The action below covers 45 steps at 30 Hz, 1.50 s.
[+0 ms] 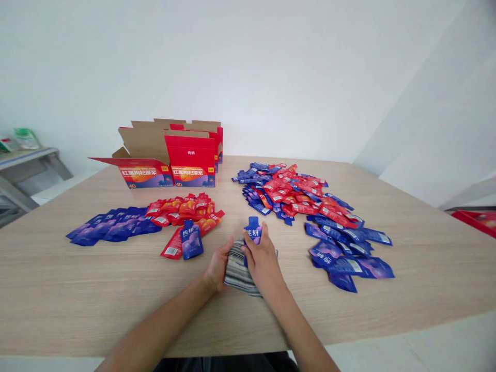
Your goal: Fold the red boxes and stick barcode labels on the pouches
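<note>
My right hand [262, 257] grips a blue spouted pouch [253, 232], its fingers over the front and the spout end pointing away from me. Beneath the pouch is a grey striped cloth [239, 274], and my left hand [220, 263] is closed on the cloth's left edge. Part of the pouch is hidden by my right fingers. Just left of my hands, another blue pouch [191, 241] lies across a red pouch [174, 245]. Behind these is a cluster of red pouches [188, 207].
Overlapping blue pouches [116, 225] fan out at the left. A mixed red and blue pile [287, 188] spreads over the right side, with blue pouches [343, 258] nearer me. Open red cartons [192, 168] stand at the back left of the wooden table [127, 305].
</note>
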Motion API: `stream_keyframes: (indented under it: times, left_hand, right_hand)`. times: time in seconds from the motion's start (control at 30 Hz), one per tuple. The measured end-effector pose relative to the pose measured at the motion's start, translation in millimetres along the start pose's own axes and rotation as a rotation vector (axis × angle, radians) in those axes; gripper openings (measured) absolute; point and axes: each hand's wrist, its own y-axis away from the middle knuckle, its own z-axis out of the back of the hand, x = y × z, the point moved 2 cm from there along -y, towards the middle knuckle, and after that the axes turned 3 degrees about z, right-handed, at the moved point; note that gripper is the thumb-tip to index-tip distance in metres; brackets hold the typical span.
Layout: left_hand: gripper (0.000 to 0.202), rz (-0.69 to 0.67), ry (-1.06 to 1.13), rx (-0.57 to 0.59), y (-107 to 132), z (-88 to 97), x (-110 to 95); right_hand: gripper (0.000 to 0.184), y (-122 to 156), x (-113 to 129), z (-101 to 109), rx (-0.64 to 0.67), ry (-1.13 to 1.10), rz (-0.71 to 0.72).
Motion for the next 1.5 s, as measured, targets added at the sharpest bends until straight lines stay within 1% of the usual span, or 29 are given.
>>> stream_keyframes:
  times: [0.07,0.13,0.27,0.3,0.37,0.43,0.5,0.57,0.63,0.67,0.73,0.8,0.87,0.93,1.0,1.07,1.23,1.27,1.3,1.33,1.37,1.43,1.47,1.5]
  left_hand:
    - [0.06,0.028,-0.033,0.007,-0.8,0.5,3.1]
    - [0.06,0.057,-0.071,0.017,0.0,0.3,6.2]
    - [0.06,0.095,-0.127,0.018,1.6,0.1,11.3]
    - [0.061,0.094,-0.128,0.018,1.5,-0.1,12.0]
    - [0.065,0.082,-0.116,0.015,1.0,-0.9,12.0]
    - [0.068,0.055,-0.094,0.015,1.0,-2.8,10.2]
    - [0.068,0.008,-0.074,0.027,2.0,-5.6,7.0]
    - [0.068,-0.047,-0.054,0.044,3.8,-8.3,3.8]
    - [0.076,-0.098,-0.026,0.048,5.6,-9.6,1.4]
    - [0.082,-0.117,-0.008,0.04,6.5,-9.6,0.5]
    - [0.093,-0.146,0.025,0.01,8.0,-9.1,-1.4]
    - [0.097,-0.166,0.045,-0.023,9.7,-9.0,-4.3]
    - [0.097,-0.19,0.068,-0.041,11.7,-9.8,-8.5]
    - [0.098,-0.225,0.103,-0.06,13.8,-10.4,-14.2]
    - [0.099,-0.259,0.129,-0.081,15.7,-10.0,-21.1]
    - [0.1,-0.282,0.137,-0.079,17.2,-9.1,-29.5]
    - [0.099,-0.344,0.171,0.005,19.1,-6.8,-50.0]
    - [0.098,-0.34,0.172,0.009,18.4,-5.7,-50.5]
    - [0.098,-0.323,0.168,0.014,17.1,-4.4,-49.1]
    - [0.099,-0.294,0.16,0.024,15.3,-3.1,-45.9]
    - [0.1,-0.258,0.151,0.04,13.3,-2.0,-41.3]
    - [0.104,-0.185,0.127,0.084,9.7,-0.9,-30.1]
    - [0.105,-0.154,0.113,0.103,8.7,-1.1,-24.8]
    - [0.105,-0.128,0.099,0.113,8.2,-1.8,-20.3]
  right_hand:
    - [0.042,-1.0,-7.9,-1.3,-0.043,-0.041,-0.019]
    - [0.043,-1.6,-15.7,-0.2,-0.113,-0.073,-0.041]
    - [0.046,-3.7,-26.7,7.2,-0.209,-0.152,-0.07]
    - [0.05,-4.5,-28.8,10.1,-0.233,-0.177,-0.099]
    - [0.063,-6.2,-31.5,15.9,-0.286,-0.227,-0.17]
    - [0.072,-7.2,-30.0,19.3,-0.306,-0.274,-0.195]
    - [0.072,-6.4,-22.6,17.1,-0.249,-0.33,-0.146]
    - [0.073,-2.7,-10.6,8.2,-0.127,-0.393,-0.056]
    - [0.073,3.4,2.8,-4.7,-0.005,-0.402,0.054]
    - [0.071,6.8,8.6,-11.0,0.033,-0.374,0.11]
    - [0.066,11.9,16.9,-19.9,0.05,-0.278,0.214]
    - [0.065,13.8,20.5,-21.6,0.04,-0.214,0.296]
    - [0.068,12.4,20.9,-16.1,0.069,-0.212,0.359]
    - [0.067,10.0,20.1,-5.6,0.142,-0.235,0.411]
    - [0.062,8.4,18.9,7.3,0.23,-0.274,0.433]
    - [0.056,7.5,16.9,21.2,0.298,-0.347,0.417]
    - [0.037,2.0,6.0,54.6,0.414,-0.583,0.276]
    - [0.036,0.0,3.1,59.9,0.408,-0.613,0.237]
    - [0.036,-2.1,-0.2,64.2,0.366,-0.63,0.189]
    - [0.038,-4.1,-3.5,67.5,0.283,-0.633,0.131]
    - [0.04,-5.6,-6.6,69.2,0.171,-0.621,0.073]
    - [0.043,-6.1,-10.1,66.2,-0.035,-0.569,-0.004]
    - [0.043,-5.4,-9.9,61.0,-0.084,-0.538,-0.008]
    - [0.043,-4.6,-8.4,53.6,-0.078,-0.51,0.015]
